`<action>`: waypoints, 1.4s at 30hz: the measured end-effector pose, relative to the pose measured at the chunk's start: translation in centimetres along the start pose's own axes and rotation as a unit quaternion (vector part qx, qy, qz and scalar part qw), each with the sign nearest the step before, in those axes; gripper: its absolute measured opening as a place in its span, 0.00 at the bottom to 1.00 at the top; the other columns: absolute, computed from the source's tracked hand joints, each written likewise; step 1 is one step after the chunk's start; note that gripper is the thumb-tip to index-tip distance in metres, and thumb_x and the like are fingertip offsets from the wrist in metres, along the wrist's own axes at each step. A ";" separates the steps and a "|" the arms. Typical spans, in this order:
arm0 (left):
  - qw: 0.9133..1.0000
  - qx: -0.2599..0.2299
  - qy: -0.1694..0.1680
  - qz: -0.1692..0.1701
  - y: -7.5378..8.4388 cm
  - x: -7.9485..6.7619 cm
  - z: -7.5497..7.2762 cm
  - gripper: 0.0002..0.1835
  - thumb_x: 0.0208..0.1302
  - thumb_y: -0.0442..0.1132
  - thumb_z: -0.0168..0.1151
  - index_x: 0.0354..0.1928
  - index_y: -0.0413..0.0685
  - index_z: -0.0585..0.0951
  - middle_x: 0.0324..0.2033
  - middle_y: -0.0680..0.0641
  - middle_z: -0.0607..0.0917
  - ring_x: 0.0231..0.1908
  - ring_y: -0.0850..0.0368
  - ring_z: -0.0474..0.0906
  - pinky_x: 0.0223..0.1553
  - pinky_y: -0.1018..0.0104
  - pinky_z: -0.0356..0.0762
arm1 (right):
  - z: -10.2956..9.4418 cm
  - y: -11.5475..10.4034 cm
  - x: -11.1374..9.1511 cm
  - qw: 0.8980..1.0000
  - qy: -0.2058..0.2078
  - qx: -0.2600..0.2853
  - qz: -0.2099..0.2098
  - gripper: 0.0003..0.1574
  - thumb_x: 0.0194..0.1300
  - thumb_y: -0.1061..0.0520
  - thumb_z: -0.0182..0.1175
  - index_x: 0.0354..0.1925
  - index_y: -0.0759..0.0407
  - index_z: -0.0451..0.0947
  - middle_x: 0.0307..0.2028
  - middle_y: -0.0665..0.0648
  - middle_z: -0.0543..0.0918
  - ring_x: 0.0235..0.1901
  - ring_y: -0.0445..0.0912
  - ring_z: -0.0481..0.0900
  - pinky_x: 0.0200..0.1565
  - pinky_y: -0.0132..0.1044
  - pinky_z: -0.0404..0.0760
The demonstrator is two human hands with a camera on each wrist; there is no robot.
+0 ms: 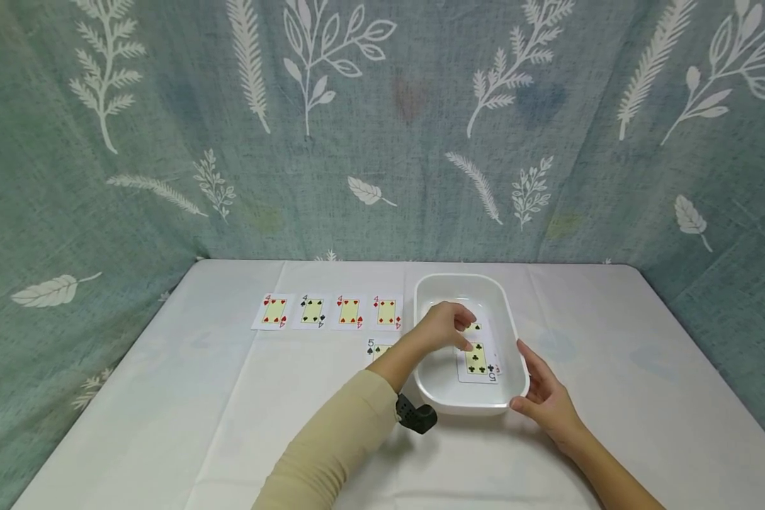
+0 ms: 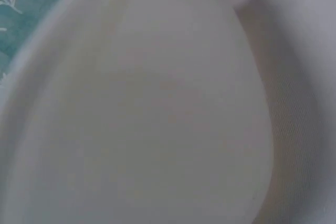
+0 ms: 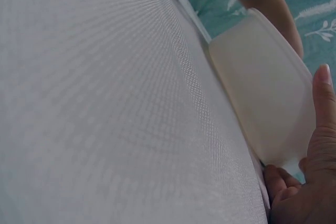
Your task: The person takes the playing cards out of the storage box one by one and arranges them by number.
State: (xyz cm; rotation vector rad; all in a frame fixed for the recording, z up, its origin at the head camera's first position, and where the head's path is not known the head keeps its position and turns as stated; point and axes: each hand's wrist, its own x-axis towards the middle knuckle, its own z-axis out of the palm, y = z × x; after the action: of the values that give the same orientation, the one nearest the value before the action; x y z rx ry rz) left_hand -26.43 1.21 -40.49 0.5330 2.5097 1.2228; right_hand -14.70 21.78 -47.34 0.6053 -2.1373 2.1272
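In the head view, my left hand reaches over the left rim of a white plastic tub. Its thumb and fingers are bent and apart, just above playing cards in the tub. The five of clubs lies face up there, overlapping other cards partly hidden by the hand. My right hand grips the tub's near right corner. The right wrist view has the thumb along the tub's rim and curled fingers low at its base. Blurred tub wall fills most of the left wrist view.
Left of the tub, a row of several face-up cards marked 4 lies on the white tablecloth. Below the row's right end is a five of spades, partly covered by my left forearm. Patterned green fabric hangs behind.
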 end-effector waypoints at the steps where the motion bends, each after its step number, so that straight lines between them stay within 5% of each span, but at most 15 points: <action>1: 1.000 0.013 -0.002 -0.007 -0.1 0.1 0.2 0.26 0.42 0.29 0.76 0.48 0.39 0.81 0.42 0.45 0.83 0.41 0.58 0.78 0.44 0.74 0.74 | 0.0 0.0 0.0 1.000 0.000 -0.001 0.001 0.54 0.53 0.66 0.68 0.72 0.63 0.50 0.60 0.39 0.71 0.49 0.37 0.77 0.45 0.27 0.79; 10: 0.985 0.164 -0.018 -0.040 -0.1 0.1 1.3 0.37 0.34 0.38 0.82 0.53 0.47 0.78 0.45 0.48 0.76 0.48 0.54 0.71 0.54 0.64 0.71 | 0.0 0.0 -0.1 1.000 0.000 -0.007 0.005 0.54 0.54 0.66 0.68 0.72 0.62 0.50 0.61 0.37 0.69 0.51 0.36 0.76 0.46 0.27 0.78; 14: 0.980 0.187 -0.017 -0.060 0.0 -0.1 1.5 0.38 0.34 0.40 0.82 0.54 0.49 0.77 0.46 0.48 0.73 0.49 0.53 0.69 0.56 0.61 0.70 | 0.0 0.0 0.0 1.000 0.001 -0.008 0.006 0.54 0.54 0.65 0.68 0.72 0.62 0.50 0.61 0.38 0.69 0.51 0.36 0.76 0.46 0.27 0.78; 20: 0.981 0.181 -0.012 -0.072 -0.3 0.1 1.5 0.36 0.35 0.40 0.82 0.52 0.50 0.77 0.46 0.48 0.73 0.49 0.54 0.67 0.55 0.61 0.70 | 0.1 -0.1 0.1 1.000 0.001 -0.013 0.009 0.54 0.54 0.67 0.67 0.72 0.61 0.50 0.61 0.38 0.69 0.51 0.36 0.76 0.46 0.27 0.79; 33: 0.988 0.152 0.035 0.001 -0.3 0.2 1.5 0.27 0.41 0.34 0.78 0.46 0.47 0.78 0.41 0.49 0.78 0.42 0.58 0.73 0.49 0.69 0.71 | 0.1 -0.1 0.1 1.000 -0.002 0.001 -0.001 0.54 0.54 0.65 0.68 0.72 0.62 0.50 0.61 0.41 0.71 0.50 0.37 0.77 0.45 0.28 0.79; 37: 0.993 0.107 0.048 0.007 0.0 0.2 1.3 0.27 0.43 0.31 0.75 0.49 0.48 0.78 0.43 0.47 0.83 0.44 0.54 0.77 0.49 0.65 0.73 | 0.1 -0.1 0.1 1.000 0.003 -0.006 0.003 0.54 0.54 0.65 0.68 0.72 0.61 0.51 0.61 0.40 0.70 0.50 0.36 0.77 0.45 0.28 0.79; 42: 0.997 0.037 0.061 0.026 0.0 0.0 0.8 0.24 0.47 0.29 0.73 0.49 0.48 0.80 0.34 0.49 0.81 0.34 0.60 0.74 0.37 0.71 0.72 | 0.3 -0.1 0.0 1.000 0.004 -0.002 0.000 0.53 0.54 0.66 0.68 0.72 0.61 0.51 0.60 0.40 0.71 0.50 0.37 0.76 0.45 0.27 0.79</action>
State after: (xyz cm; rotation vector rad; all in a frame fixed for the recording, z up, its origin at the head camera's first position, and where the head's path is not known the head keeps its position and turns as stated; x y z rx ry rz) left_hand -26.10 1.75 -40.93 0.5596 2.6681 1.2205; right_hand -14.60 21.51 -47.23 0.5950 -2.1367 2.1199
